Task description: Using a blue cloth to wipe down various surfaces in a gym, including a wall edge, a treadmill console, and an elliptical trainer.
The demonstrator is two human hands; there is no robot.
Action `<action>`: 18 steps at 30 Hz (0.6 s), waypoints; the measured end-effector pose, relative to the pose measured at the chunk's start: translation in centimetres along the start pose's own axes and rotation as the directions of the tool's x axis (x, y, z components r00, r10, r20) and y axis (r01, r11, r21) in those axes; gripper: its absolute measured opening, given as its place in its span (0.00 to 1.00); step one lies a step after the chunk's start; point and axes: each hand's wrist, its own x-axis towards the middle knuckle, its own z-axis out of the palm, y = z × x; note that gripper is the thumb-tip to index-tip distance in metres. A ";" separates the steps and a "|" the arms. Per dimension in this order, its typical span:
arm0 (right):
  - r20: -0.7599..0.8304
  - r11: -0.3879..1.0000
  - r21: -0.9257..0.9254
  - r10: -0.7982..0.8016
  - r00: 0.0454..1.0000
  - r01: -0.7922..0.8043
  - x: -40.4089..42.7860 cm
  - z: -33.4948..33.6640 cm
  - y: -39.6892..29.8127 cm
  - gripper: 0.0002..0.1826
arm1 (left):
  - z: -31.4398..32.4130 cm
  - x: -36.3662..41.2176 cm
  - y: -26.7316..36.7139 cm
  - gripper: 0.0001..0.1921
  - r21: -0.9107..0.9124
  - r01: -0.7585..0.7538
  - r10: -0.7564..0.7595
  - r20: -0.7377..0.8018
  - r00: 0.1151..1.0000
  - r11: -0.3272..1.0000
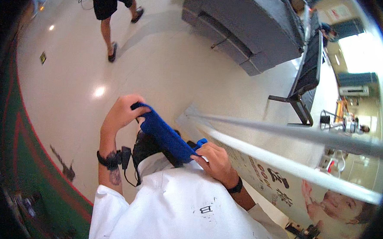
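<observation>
A folded strip of blue cloth (pixel 168 131) stretches slantwise between my two hands, in front of my white shirt. At its upper left end my left hand (pixel 127 111) pinches it, the thumb lying over the edge. My right hand (pixel 217 161) grips the lower right end, and a small blue tuft (pixel 202 142) sticks up beside its fingers. Each wrist wears a dark band; a black device (pixel 125 157) with a cable sits on the left one. The cloth partly hides my dark shorts (pixel 148 146).
A person in dark shorts (pixel 106 4) is on the pale floor (pixel 73 71) ahead. A grey upholstered piece of furniture (pixel 238 28) and a black bench (pixel 306 70) stand ahead to the right. A printed banner (pixel 257 165) with pale poles is close on my right. Green flooring (pixel 39 163) lies left.
</observation>
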 end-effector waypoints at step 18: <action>-0.674 0.873 0.033 0.378 0.634 -0.486 24.0 8.6 10.7 0.06 | -10.8 24.7 -9.3 0.08 -0.208 -0.114 0.130 0.067 0.989 0.972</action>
